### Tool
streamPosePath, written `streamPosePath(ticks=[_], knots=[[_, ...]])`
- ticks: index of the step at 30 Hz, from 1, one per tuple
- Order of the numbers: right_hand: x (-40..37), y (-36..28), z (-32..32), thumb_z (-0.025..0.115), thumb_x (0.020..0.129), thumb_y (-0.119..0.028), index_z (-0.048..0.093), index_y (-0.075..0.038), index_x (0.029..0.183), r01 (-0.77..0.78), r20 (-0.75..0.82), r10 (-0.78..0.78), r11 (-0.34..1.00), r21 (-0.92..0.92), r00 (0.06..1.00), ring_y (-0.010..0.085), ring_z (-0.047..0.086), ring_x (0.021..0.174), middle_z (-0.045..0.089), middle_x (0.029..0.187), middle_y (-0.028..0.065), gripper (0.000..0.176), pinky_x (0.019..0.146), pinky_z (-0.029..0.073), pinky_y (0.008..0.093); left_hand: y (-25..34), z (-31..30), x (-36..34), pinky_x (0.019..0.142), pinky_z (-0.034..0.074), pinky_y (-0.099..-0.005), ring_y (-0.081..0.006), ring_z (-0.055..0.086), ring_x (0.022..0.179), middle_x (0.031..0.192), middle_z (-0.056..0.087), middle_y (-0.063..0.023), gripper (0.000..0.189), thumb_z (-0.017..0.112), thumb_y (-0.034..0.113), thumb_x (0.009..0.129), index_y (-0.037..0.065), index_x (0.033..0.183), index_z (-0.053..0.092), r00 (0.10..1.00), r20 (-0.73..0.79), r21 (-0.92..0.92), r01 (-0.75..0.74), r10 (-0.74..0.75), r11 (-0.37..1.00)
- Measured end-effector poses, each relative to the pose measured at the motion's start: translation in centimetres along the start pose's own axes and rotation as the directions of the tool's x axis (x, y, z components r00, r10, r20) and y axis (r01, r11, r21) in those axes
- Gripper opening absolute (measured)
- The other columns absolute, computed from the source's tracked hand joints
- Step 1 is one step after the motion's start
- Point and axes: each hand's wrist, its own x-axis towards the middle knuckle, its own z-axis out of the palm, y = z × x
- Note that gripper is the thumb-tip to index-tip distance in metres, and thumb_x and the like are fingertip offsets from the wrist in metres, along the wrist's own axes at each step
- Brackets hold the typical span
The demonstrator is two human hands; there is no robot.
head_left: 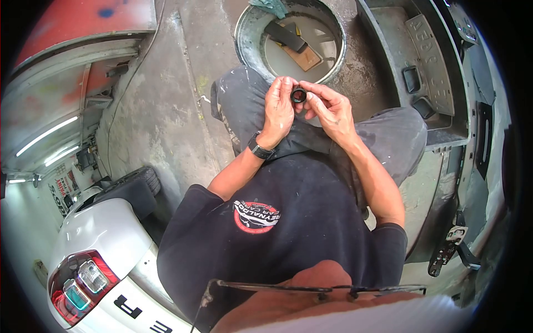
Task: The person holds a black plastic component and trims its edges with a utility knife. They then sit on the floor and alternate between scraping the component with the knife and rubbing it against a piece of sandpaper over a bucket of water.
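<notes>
A small black round ring-like piece (298,95) sits between my hands above my lap, its open end toward me with a reddish inside. My left hand (279,108), with a black watch on the wrist, pinches it from the left. From the other side my right hand (333,111) grips it with thumb and fingertips. Just beyond the hands stands a round tub (242,53) of cloudy water. In it lie a dark flat block (285,36) and a tan block (305,57). A blue-green cloth (270,6) hangs over its far rim.
At the right lies a large dark vehicle panel (386,72) with raised letters. A white vehicle with a tail light (83,286) stands at the lower left, near a tire (145,182). A cable (130,83) runs along the stained concrete floor (183,83).
</notes>
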Motion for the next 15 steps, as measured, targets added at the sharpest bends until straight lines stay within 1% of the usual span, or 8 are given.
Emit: streamPosePath(ticks=[2,5,15], knots=[[-0.06,0.05,-0.08,0.058,0.100,-0.011,0.066,-0.002,0.126,-0.017,-0.009,0.017,1.000,-0.025,1.000,0.0080,0.061,0.069,0.068,0.086,0.0033,0.029,0.062,0.051,0.0225,-0.11,-0.08,0.04,0.052,0.040,-0.0208,-0.0048,0.047,0.059,0.072,0.052,0.0016,0.031,0.043,0.033,0.108,0.007,0.096,0.054,0.999,0.002,0.025,-0.046,0.046,0.999],[-0.11,-0.16,-0.17,0.056,0.101,-0.009,0.064,-0.002,0.129,-0.033,0.019,0.034,0.999,-0.025,0.999,0.0075,0.061,0.074,0.067,0.090,0.0041,0.030,0.066,0.054,0.0228,0.05,-0.02,-0.05,0.054,0.041,-0.0211,-0.0050,0.048,0.060,0.073,0.053,0.0015,0.028,0.044,0.030,0.108,0.006,0.097,0.054,0.995,0.012,0.034,-0.096,0.096,0.995],[-0.08,-0.43,0.00,0.055,0.101,-0.007,0.063,-0.002,0.130,-0.004,0.021,0.005,1.000,-0.030,1.000,0.0080,0.061,0.073,0.067,0.091,0.0051,0.030,0.066,0.054,0.0225,-0.20,-0.53,0.12,0.057,0.041,-0.0216,-0.0045,0.048,0.064,0.076,0.053,0.0017,0.024,0.046,0.026,0.108,0.005,0.100,0.056,0.984,0.042,0.087,-0.174,0.170,0.981]])
